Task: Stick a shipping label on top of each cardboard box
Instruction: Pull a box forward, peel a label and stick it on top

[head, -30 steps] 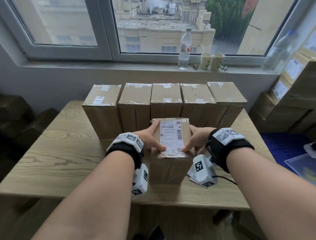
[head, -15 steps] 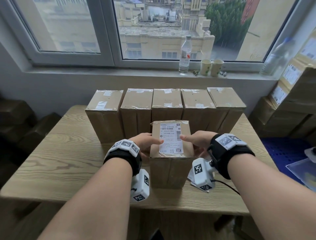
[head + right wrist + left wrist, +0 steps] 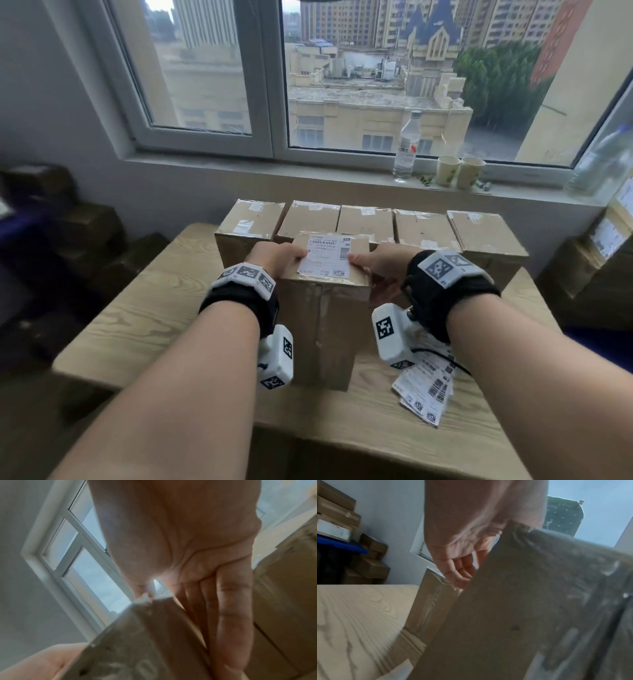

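Observation:
A tall cardboard box stands at the table's front middle with a white shipping label stuck flat on its top. My left hand grips its left top edge, thumb on the label's edge and fingers down the side. My right hand grips the right top edge the same way. The left wrist view shows my left hand against the box; the right wrist view shows my right hand with fingers lying along the box. Behind stands a row of several unlabelled boxes.
A fanned pile of spare labels lies on the wooden table under my right wrist. A water bottle and two paper cups stand on the windowsill. More boxes are stacked at the right and left.
My thumbs slid from the label's near end to its middle, and both hands closed on the box's top edges. The head view tilted up toward the window.

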The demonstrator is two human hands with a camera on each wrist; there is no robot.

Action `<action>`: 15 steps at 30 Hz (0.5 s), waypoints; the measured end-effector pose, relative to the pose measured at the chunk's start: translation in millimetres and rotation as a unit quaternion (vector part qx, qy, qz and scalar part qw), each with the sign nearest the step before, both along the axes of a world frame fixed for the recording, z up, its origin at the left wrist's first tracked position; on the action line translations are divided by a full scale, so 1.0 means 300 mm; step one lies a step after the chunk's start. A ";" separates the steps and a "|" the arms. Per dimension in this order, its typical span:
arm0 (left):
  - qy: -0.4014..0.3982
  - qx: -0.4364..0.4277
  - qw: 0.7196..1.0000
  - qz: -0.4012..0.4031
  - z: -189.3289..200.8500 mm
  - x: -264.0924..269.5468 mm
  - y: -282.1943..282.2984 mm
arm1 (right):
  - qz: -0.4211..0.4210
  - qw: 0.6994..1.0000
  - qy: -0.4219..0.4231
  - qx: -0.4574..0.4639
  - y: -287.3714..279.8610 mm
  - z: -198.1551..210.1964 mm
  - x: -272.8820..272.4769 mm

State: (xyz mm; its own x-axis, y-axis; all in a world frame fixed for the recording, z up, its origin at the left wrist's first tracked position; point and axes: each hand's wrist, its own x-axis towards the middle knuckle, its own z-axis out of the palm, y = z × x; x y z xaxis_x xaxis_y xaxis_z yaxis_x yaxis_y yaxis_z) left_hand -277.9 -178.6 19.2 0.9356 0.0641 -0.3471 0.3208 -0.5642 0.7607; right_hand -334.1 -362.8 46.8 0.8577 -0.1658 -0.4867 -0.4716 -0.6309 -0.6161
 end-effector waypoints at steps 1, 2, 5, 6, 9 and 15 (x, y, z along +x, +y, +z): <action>-0.013 0.005 1.000 0.026 0.001 0.006 0.032 | 0.007 1.000 0.003 0.015 0.032 0.011 0.009; -0.025 0.008 0.999 0.047 0.000 0.011 0.067 | 0.011 0.999 0.009 0.034 0.068 0.020 0.020; -0.028 0.027 0.995 0.093 -0.002 0.032 0.188 | 0.028 0.998 0.022 0.054 0.193 0.040 0.049; -0.026 0.039 0.993 0.105 -0.002 0.041 0.233 | 0.032 0.997 0.024 0.063 0.238 0.041 0.063; -0.017 0.052 0.991 0.124 0.009 0.066 0.375 | 0.046 0.995 0.027 0.083 0.379 0.036 0.119; 0.017 0.086 0.986 0.140 0.011 0.192 0.684 | 0.089 0.991 0.068 0.067 0.687 -0.003 0.302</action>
State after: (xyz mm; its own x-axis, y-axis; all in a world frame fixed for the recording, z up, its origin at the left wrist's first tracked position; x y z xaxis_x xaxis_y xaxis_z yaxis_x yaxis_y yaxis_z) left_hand -220.4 26.7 22.5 0.8606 0.3799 -0.3391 0.5065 -0.5697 0.6472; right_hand -243.6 -156.7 45.9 0.7926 0.0558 -0.6072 -0.4450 -0.6280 -0.6385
